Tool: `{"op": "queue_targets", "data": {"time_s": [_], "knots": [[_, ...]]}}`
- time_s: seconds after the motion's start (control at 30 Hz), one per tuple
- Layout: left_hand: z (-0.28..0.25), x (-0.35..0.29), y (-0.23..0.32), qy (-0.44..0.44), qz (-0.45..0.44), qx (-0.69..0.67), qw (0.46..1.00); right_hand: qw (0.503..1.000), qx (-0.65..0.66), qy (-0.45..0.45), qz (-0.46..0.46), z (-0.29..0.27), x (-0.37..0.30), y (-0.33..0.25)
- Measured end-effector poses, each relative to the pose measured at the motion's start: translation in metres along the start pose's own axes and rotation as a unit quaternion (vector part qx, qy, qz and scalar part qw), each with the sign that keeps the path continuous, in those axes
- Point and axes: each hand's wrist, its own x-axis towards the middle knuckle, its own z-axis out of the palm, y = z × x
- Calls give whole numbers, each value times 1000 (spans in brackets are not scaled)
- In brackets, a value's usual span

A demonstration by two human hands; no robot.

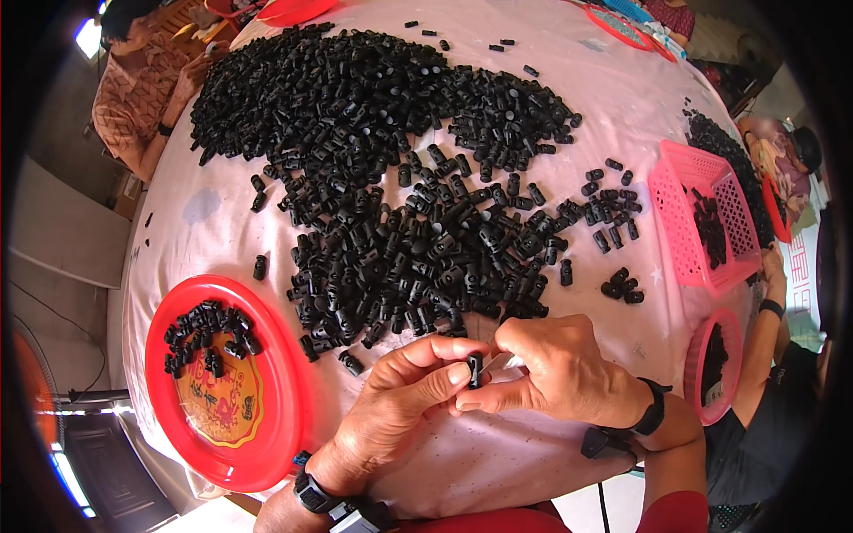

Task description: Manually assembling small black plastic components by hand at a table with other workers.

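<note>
One small black part (475,370) sits pinched above the desk (498,457); held only by fingertips, it could slip and be lost in the heap (400,258) of like parts; the left hand (404,384) is almost closed, thumb and forefinger gripping it; the right hand (564,369), also curled, grasps a thin whitish thing (505,362), unclear in kind; a red tray (286,417) lies to the left.

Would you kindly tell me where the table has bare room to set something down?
Bare cloth lies left of the black pile, above the red tray, barring a few stray pieces, and between the right hand and the round pink basket. Crowding fills the centre, just beyond the left hand.
</note>
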Motion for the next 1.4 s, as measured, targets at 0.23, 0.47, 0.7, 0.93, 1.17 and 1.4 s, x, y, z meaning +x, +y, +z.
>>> {"op": "queue_targets", "data": {"time_s": [0.23, 0.47, 0.7, 0.93, 1.17, 1.4], "knots": [[-2, 0, -4, -18, 23, 16, 999, 1000, -13, -20, 12, 2, -3, 2], [-6, 2, -6, -20, 32, 41, 998, 1000, 0, -27, -3, 1, 1, 1], [-6, 2, -7, -24, 38, 68, 997, 999, 31, -36, 6, 2, 1, 1], [-7, 0, -6, -41, 42, 38, 998, 997, 25, -69, -2, 3, -6, 0], [-6, 0, -5, -48, 40, 31, 998, 1000, 26, -16, 3, 4, -3, 4], [-6, 1, -5, -23, 37, 40, 998, 999, 6, -34, 2, 5, -6, 7]]}}
